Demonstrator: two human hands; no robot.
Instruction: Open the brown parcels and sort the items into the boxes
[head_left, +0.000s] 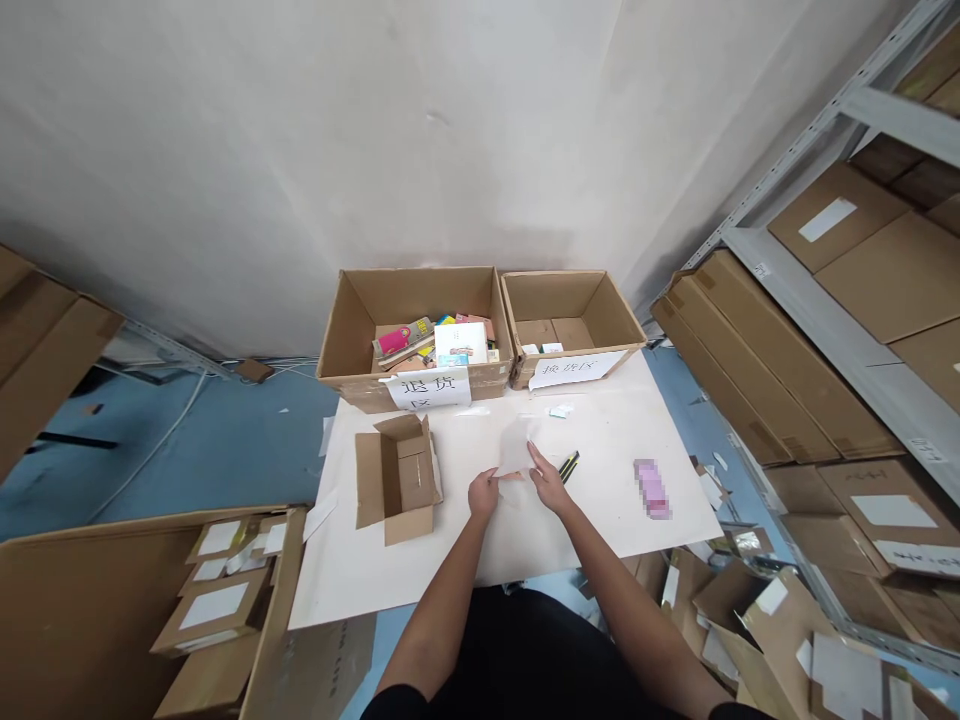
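Note:
Both my hands meet over the middle of a white table (615, 500). My left hand (482, 493) pinches the lower left corner of a thin white sheet (514, 448). My right hand (547, 484) holds the same sheet at its lower right edge, fingers closed on it. A small open cardboard box (401, 478) lies just left of my left hand. A dark knife-like tool with a yellow-green stripe (568, 466) lies right beside my right hand.
Two open cartons with paper labels stand at the table's far edge: the left one (352, 335) holds several books and packets, the right one (607, 310) small items. A pink object (651, 487) lies at the right. Stacked cartons and metal shelving (825, 300) flank the right; a carton of parcels (217, 600) stands at the left.

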